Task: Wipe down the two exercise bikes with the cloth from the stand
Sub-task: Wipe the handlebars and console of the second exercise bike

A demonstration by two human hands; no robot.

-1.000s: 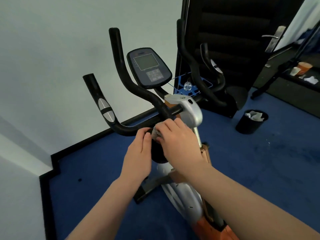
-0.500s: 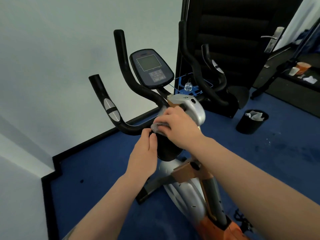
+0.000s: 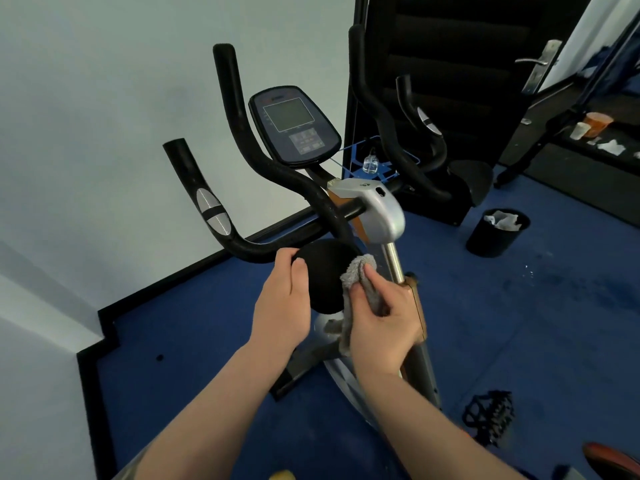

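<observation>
An exercise bike (image 3: 377, 216) with black handlebars (image 3: 242, 237), a console (image 3: 294, 126) and a silver-orange column stands right in front of me. A round black knob (image 3: 325, 278) sits below the handlebar junction. My left hand (image 3: 282, 306) grips the knob's left side. My right hand (image 3: 381, 320) is closed on a grey cloth (image 3: 356, 271), which presses against the knob's right edge. A second bike is partly visible at the back, its black seat (image 3: 474, 178) near the dark door.
A black waste bin (image 3: 495, 233) with crumpled paper stands on the blue carpet at the right. A black pedal (image 3: 491, 414) shows low right. The white wall with black skirting runs along the left. A dark open door (image 3: 450, 46) and a low shelf with cups lie behind.
My right hand with the cloth has slid from the top of the knob down to its right side. My left hand stays on the knob's left edge. The view has pulled back slightly.
</observation>
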